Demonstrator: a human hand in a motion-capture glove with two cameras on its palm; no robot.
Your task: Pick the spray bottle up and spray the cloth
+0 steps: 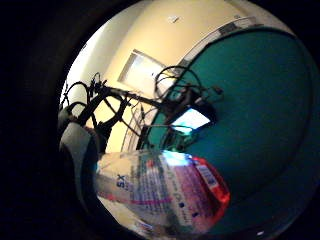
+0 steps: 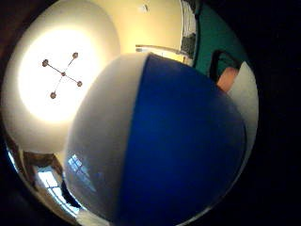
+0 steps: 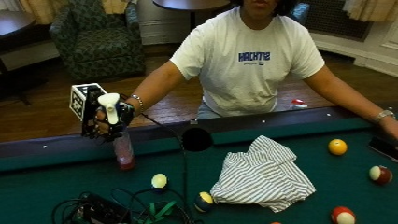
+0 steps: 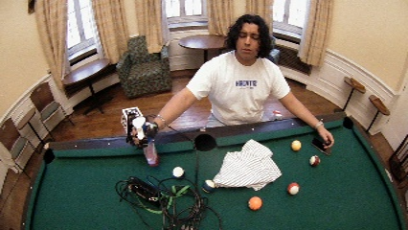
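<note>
My gloved right hand (image 3: 107, 120) grips the neck of a clear spray bottle (image 3: 122, 149) with red liquid and a white trigger head (image 3: 110, 106). The bottle hangs upright over the pool table's near rail, its base about level with the felt. The same bottle (image 4: 150, 152) shows in the wide outside view, and its label and red base (image 1: 170, 192) fill part of the little finger side palm view. A white and blue part of the sprayer (image 2: 160, 141) fills the thumb side palm view. The striped white cloth (image 3: 264, 175) lies crumpled on the green felt, well apart from the hand.
Pool balls lie around the cloth: a yellow one (image 3: 337, 146), a white-yellow one (image 3: 159, 180), a blue-striped one (image 3: 204, 201), red-striped ones (image 3: 380, 173). A tangle of cables and a black box (image 3: 99, 210) sits on the felt. The bare left hand (image 4: 325, 139) rests by a phone.
</note>
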